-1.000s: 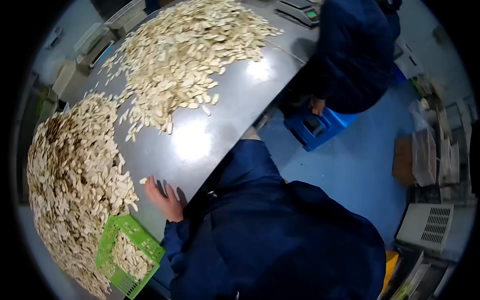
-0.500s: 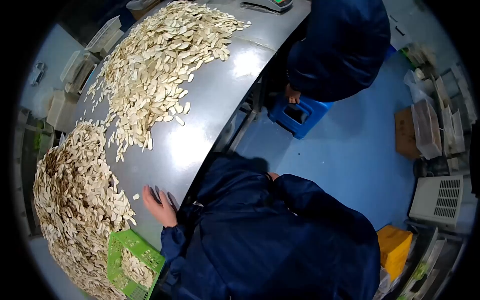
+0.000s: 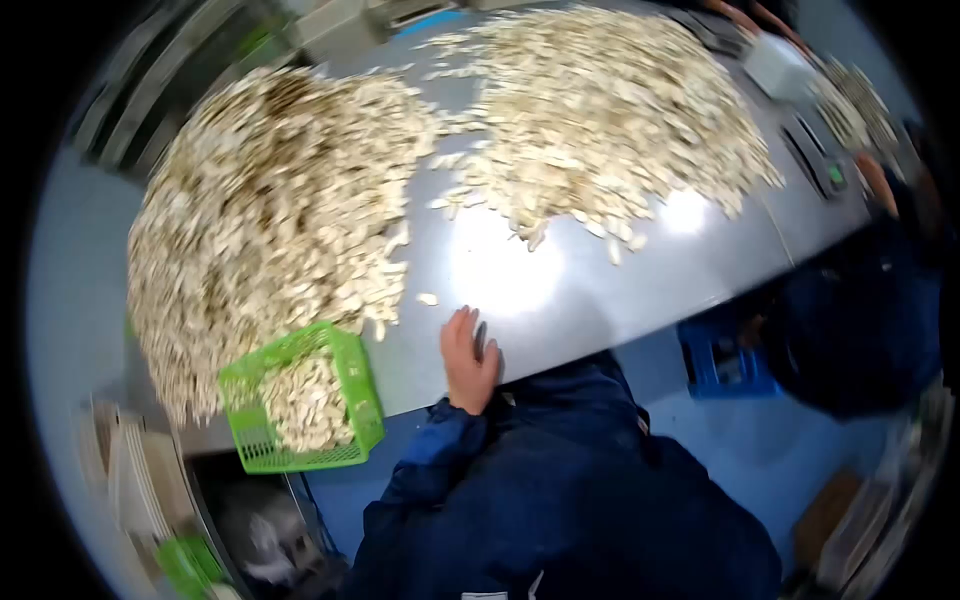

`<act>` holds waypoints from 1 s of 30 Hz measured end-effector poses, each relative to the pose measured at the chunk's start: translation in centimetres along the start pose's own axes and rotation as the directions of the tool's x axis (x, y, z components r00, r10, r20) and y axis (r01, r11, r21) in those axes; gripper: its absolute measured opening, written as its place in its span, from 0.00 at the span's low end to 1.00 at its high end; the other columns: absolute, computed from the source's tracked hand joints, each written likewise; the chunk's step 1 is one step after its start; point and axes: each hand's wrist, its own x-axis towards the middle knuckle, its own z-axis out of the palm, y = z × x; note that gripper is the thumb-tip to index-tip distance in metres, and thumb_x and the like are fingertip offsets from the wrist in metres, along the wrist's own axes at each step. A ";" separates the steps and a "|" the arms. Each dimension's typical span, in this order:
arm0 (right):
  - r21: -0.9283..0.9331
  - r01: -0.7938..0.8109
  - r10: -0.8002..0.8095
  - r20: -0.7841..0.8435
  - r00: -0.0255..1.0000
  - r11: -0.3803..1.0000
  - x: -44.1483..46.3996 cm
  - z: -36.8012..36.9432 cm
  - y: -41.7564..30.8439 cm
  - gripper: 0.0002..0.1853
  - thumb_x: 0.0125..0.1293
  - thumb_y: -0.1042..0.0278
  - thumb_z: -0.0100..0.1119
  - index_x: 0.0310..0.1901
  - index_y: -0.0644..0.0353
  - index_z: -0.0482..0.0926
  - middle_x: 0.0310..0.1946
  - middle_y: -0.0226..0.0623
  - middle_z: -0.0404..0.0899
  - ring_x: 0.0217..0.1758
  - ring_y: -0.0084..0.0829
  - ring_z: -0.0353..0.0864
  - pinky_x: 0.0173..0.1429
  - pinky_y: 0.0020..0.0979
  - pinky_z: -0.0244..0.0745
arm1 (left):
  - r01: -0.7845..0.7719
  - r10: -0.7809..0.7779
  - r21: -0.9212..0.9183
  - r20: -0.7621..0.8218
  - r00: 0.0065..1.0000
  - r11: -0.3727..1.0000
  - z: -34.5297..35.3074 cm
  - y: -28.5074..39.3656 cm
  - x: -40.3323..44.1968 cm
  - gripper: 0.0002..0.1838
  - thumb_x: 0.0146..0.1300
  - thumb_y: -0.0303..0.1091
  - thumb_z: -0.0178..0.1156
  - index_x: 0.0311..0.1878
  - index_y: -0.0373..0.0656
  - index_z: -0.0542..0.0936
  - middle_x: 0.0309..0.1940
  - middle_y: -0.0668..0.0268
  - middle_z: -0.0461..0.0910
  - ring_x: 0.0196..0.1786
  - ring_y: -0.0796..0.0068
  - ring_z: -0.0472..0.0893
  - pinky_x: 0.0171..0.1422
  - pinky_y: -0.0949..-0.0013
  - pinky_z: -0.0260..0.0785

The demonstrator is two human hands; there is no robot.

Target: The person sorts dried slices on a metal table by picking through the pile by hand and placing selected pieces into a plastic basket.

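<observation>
My left hand [image 3: 468,365] rests on the metal table [image 3: 620,300] near its front edge, fingers stretched out and the thumb apart, holding nothing. A single pale slice [image 3: 427,299] lies just beyond its fingertips. To its left, a green plastic basket [image 3: 362,395] sits at the table edge, partly filled with pale, flat slices [image 3: 305,405] that look dried. A large heap of similar slices [image 3: 290,200], with browner patches, rises behind the basket. Another spread of paler slices [image 3: 620,110] covers the table farther right. My right hand is out of sight below my dark blue clothing.
A co-worker in dark blue [image 3: 850,320] is at the right, beside a blue stool [image 3: 715,365]. A scale-like device [image 3: 812,155] and a white block-shaped object [image 3: 778,68] stand at the table's far right. Pale trays [image 3: 140,480] stand at lower left.
My view has swung left and levelled, so the heaps and basket appear farther right and the co-worker nearer the right edge. My left hand stays on the table.
</observation>
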 end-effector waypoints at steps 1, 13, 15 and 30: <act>-0.110 0.003 0.006 0.083 0.997 0.994 -0.5 -1.7 -1.3 0.21 0.64 0.52 0.54 0.43 0.66 0.82 0.39 0.50 0.84 0.42 0.46 0.84 0.48 0.42 0.76 | 0.042 -0.042 -0.006 0.006 0.999 0.999 -0.2 -0.1 0.2 0.26 0.56 0.27 0.59 0.61 0.35 0.71 0.62 0.48 0.69 0.64 0.47 0.68 0.71 0.55 0.58; 0.300 0.335 -0.420 0.295 0.858 0.893 -10.5 -28.7 -34.3 0.14 0.70 0.67 0.51 0.44 0.69 0.82 0.32 0.39 0.85 0.33 0.27 0.84 0.38 0.27 0.77 | 0.445 -0.485 -0.693 0.156 0.860 0.567 -2.8 -3.3 1.2 0.26 0.66 0.21 0.52 0.68 0.35 0.64 0.51 0.56 0.74 0.45 0.75 0.80 0.46 0.73 0.75; 0.349 0.497 -0.571 0.153 0.806 0.795 -6.4 -27.6 -43.6 0.14 0.70 0.68 0.52 0.47 0.70 0.80 0.37 0.38 0.84 0.37 0.24 0.82 0.42 0.26 0.76 | 0.421 -0.474 -0.682 0.122 0.872 0.598 -2.6 -3.7 1.4 0.24 0.66 0.22 0.53 0.66 0.35 0.66 0.46 0.58 0.77 0.40 0.76 0.80 0.44 0.75 0.74; -0.263 0.960 -0.964 0.220 0.151 0.090 8.5 -11.6 -70.3 0.37 0.50 0.53 0.68 0.60 0.62 0.68 0.68 0.60 0.57 0.68 0.50 0.63 0.67 0.46 0.62 | 0.550 -0.591 -0.692 0.219 0.777 0.467 -2.6 -4.6 1.7 0.11 0.66 0.21 0.52 0.49 0.33 0.78 0.34 0.60 0.80 0.31 0.78 0.81 0.37 0.75 0.74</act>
